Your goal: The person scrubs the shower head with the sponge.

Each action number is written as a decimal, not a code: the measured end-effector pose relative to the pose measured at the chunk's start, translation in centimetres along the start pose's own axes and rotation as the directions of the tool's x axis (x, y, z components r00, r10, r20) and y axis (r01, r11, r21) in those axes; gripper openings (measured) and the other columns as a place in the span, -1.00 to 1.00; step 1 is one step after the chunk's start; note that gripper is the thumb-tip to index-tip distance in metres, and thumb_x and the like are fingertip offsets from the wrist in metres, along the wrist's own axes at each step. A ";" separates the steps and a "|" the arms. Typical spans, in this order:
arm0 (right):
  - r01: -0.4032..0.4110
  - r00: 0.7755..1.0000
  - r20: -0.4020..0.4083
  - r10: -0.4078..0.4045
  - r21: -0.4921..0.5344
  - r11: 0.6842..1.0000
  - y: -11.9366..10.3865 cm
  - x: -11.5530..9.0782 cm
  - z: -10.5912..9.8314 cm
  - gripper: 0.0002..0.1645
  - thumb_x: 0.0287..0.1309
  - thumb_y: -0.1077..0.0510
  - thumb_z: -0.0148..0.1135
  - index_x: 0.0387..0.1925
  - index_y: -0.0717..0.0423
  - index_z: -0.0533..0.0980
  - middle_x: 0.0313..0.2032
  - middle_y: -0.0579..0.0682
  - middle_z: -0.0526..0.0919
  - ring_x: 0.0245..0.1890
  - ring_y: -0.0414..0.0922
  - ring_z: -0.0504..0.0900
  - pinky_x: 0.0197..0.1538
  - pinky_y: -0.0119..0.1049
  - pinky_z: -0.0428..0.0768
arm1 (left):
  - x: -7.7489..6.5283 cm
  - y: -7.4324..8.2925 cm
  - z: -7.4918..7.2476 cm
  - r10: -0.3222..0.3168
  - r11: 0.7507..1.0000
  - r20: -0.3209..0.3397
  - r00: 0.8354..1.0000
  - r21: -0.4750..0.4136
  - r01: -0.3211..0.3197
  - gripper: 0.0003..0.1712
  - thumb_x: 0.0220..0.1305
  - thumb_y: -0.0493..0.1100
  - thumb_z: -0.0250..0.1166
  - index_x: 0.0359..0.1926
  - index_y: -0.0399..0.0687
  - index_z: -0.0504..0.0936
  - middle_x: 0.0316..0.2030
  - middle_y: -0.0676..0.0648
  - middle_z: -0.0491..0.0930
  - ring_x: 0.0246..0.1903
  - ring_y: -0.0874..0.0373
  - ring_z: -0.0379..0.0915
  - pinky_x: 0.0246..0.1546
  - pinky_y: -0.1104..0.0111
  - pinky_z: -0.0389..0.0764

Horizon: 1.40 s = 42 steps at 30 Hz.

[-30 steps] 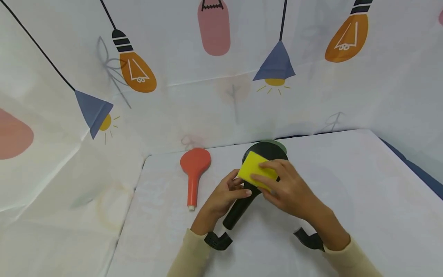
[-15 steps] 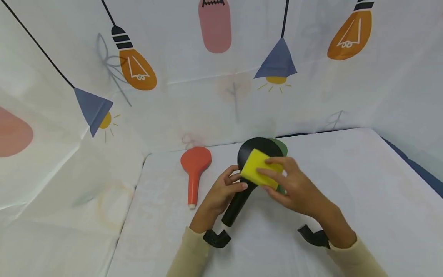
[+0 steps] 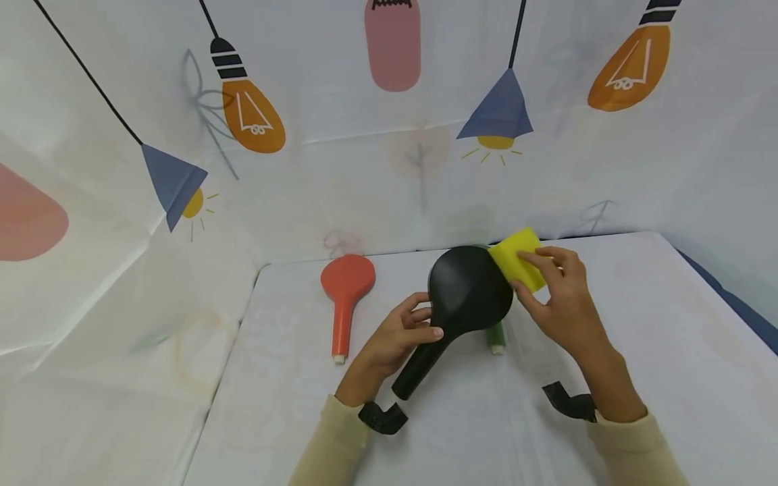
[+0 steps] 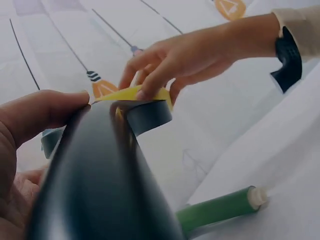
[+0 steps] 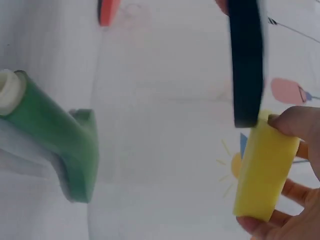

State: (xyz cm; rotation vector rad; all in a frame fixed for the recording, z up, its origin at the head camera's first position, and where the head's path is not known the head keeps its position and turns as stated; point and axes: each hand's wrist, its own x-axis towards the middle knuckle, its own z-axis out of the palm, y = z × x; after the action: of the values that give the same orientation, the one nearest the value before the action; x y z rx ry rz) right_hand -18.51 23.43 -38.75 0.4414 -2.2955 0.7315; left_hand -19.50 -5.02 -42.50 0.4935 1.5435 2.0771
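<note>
In the head view, my left hand (image 3: 398, 337) holds a black paddle (image 3: 471, 287) with a round head, its thumb over the neck where the handle starts. The paddle is raised off the table and tilted, its handle pointing to the lower left. My right hand (image 3: 568, 297) pinches a yellow sponge (image 3: 518, 258) between thumb and fingers, at the upper right rim of the paddle's head. In the right wrist view the sponge (image 5: 267, 172) sits at the end of the paddle's edge (image 5: 247, 65). The left wrist view looks along the dark handle (image 4: 105, 175).
A red paddle (image 3: 348, 280) lies on the white table (image 3: 273, 405) to the left. Behind the black one lies a green paddle (image 3: 496, 337), mostly hidden; the right wrist view shows its green handle (image 5: 45, 115). A printed white cloth (image 3: 340, 189) hangs behind the table.
My right hand has moved the sponge from the front face of the black paddle to its upper right rim. The left hand keeps its grip; the paddle has shifted slightly right.
</note>
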 end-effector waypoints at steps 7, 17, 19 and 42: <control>0.087 0.995 -0.056 -0.081 0.113 0.990 -1.7 -0.4 -0.5 -0.51 0.20 0.17 0.36 0.17 0.15 0.55 0.15 0.32 0.41 0.17 0.17 0.39 0.22 -0.77 0.18 | 0.2 -0.2 0.9 -0.081 0.994 -0.051 0.995 0.062 0.084 -0.34 0.20 -0.34 0.35 0.31 0.06 0.42 0.05 0.00 0.66 -0.19 0.16 0.51 -0.12 0.33 0.59; 0.545 0.829 0.165 -0.534 -0.022 0.838 -6.5 -1.6 2.5 -0.62 0.40 0.04 -0.02 0.05 -0.09 0.66 0.08 0.18 0.56 0.12 0.24 0.45 0.11 0.06 0.57 | 0.2 -0.7 1.2 0.012 0.975 -0.061 0.998 0.223 0.002 -0.37 0.20 -0.34 0.34 0.30 -0.14 0.39 0.03 -0.04 0.50 -0.05 0.11 0.41 -0.01 0.35 0.59; 0.550 0.826 0.174 -0.536 -0.044 0.834 -6.3 -1.6 2.6 -0.64 0.38 0.05 0.02 0.04 -0.09 0.67 0.06 0.19 0.56 0.11 0.26 0.45 0.10 0.07 0.58 | 0.2 -0.7 1.3 0.013 0.966 -0.059 0.998 0.258 0.003 -0.38 0.20 -0.32 0.35 0.28 -0.14 0.40 0.03 -0.05 0.50 -0.05 0.11 0.39 -0.02 0.35 0.59; 0.053 0.998 -0.028 -0.049 0.169 0.984 -2.1 -0.3 -0.4 -0.43 0.10 0.25 0.31 0.21 0.13 0.52 0.14 0.29 0.39 0.18 0.07 0.36 0.21 -0.71 0.23 | 0.0 -0.3 0.3 0.079 0.963 0.049 0.996 -0.262 -0.063 -0.45 0.28 -0.37 0.29 0.24 0.01 0.41 -0.06 0.03 0.70 -0.19 0.26 0.64 -0.16 0.43 0.67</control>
State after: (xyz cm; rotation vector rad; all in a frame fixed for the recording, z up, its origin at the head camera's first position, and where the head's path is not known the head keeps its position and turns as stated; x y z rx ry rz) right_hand -17.08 22.11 -37.90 0.5637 -2.2000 0.9057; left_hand -19.25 -4.68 -42.71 0.5126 1.2115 2.2569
